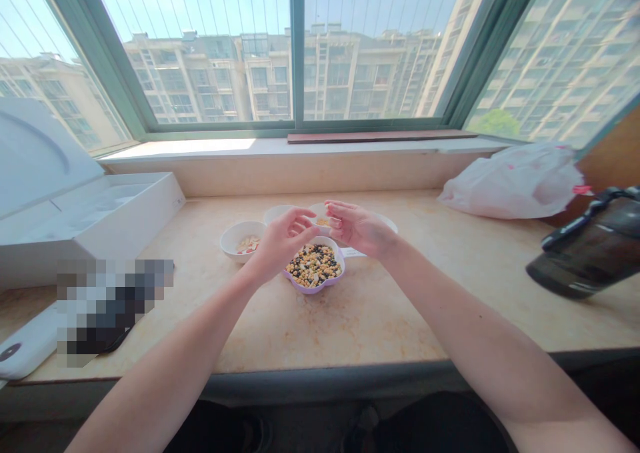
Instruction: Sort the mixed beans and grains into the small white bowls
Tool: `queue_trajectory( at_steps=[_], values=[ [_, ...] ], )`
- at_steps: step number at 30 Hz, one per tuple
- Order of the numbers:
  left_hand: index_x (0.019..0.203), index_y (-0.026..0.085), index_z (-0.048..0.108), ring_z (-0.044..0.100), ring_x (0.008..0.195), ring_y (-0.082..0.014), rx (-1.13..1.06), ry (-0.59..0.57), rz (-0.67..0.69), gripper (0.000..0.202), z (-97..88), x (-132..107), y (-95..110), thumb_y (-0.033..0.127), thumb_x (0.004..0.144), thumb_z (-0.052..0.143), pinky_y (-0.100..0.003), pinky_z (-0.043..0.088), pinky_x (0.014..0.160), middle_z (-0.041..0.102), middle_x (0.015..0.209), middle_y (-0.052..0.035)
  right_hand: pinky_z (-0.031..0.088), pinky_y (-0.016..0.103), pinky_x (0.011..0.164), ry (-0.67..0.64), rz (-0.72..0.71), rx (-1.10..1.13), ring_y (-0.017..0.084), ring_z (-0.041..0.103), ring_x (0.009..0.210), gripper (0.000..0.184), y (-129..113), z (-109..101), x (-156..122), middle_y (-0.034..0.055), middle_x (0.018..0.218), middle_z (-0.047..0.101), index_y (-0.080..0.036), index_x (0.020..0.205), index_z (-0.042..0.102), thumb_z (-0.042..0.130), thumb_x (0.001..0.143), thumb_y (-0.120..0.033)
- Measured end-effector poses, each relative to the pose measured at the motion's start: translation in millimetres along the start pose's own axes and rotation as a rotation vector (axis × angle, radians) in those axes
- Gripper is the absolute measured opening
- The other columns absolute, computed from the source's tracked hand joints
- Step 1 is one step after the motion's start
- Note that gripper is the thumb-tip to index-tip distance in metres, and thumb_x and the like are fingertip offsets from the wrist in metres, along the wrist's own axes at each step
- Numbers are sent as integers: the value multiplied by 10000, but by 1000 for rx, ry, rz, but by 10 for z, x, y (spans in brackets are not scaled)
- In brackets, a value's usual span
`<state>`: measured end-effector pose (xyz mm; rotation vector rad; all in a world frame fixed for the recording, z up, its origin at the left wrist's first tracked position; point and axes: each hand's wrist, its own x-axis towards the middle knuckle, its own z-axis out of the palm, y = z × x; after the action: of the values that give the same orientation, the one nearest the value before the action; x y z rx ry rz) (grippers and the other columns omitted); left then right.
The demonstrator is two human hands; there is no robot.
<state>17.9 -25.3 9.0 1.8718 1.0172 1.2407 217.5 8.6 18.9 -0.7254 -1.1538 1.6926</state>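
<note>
A purple flower-shaped bowl (330, 279) full of mixed yellow and black beans with pale bits stands on the counter between my forearms. My left hand (287, 235) is above its left rim, fingers loosely curved and apart, nothing visible in them. My right hand (357, 228) hovers behind and right of the bowl, palm turned inward, fingers stretched out. Left of my left hand sits a white bowl (230, 238) with pale and reddish pieces. Two more white bowls, one at the back left (274, 213) and one with yellow grains (323, 221), are partly hidden by my hands.
An open white box (150, 203) lies at the left, with a partly pixelated dark object (125, 306) and a white device (30, 346) before it. A plastic bag (515, 179) and a dark bottle (585, 253) are at the right. A window sill (210, 149) runs behind.
</note>
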Motion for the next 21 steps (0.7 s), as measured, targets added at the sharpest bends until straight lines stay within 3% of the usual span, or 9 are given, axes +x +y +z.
queue_trajectory(
  at_steps=[4, 8, 16, 21],
  values=[
    [1196, 188, 665, 705, 831, -149, 6, 59, 14, 356, -15, 34, -42, 352, 883, 715, -268, 556, 763, 740, 922, -42, 362, 212, 534, -89, 48, -83, 62, 440, 604, 339, 104, 71, -14, -56, 727, 556, -186, 918, 692, 904, 705, -343],
    [1094, 175, 707, 714, 865, -163, 27, 53, 23, 285, -26, 33, -16, 364, 881, 717, -284, 560, 801, 759, 933, -60, 371, 224, 579, -145, 81, -138, 65, 441, 637, 333, 167, 102, -18, -59, 742, 536, -191, 929, 682, 881, 742, -382],
    [958, 180, 757, 727, 874, -182, 30, 50, 53, 208, -56, 32, -3, 362, 875, 703, -318, 577, 864, 786, 932, -63, 323, 227, 546, -119, 57, -141, 67, 405, 607, 341, 187, 139, -29, -49, 725, 532, -170, 861, 687, 900, 696, -378],
    [975, 164, 768, 731, 904, -197, 92, 58, 1, 206, -258, 110, -4, 314, 861, 685, -328, 581, 867, 794, 969, -77, 337, 236, 559, -68, 41, -229, 72, 410, 610, 348, 203, 141, -21, -1, 826, 630, -166, 837, 687, 860, 721, -445]
  ],
)
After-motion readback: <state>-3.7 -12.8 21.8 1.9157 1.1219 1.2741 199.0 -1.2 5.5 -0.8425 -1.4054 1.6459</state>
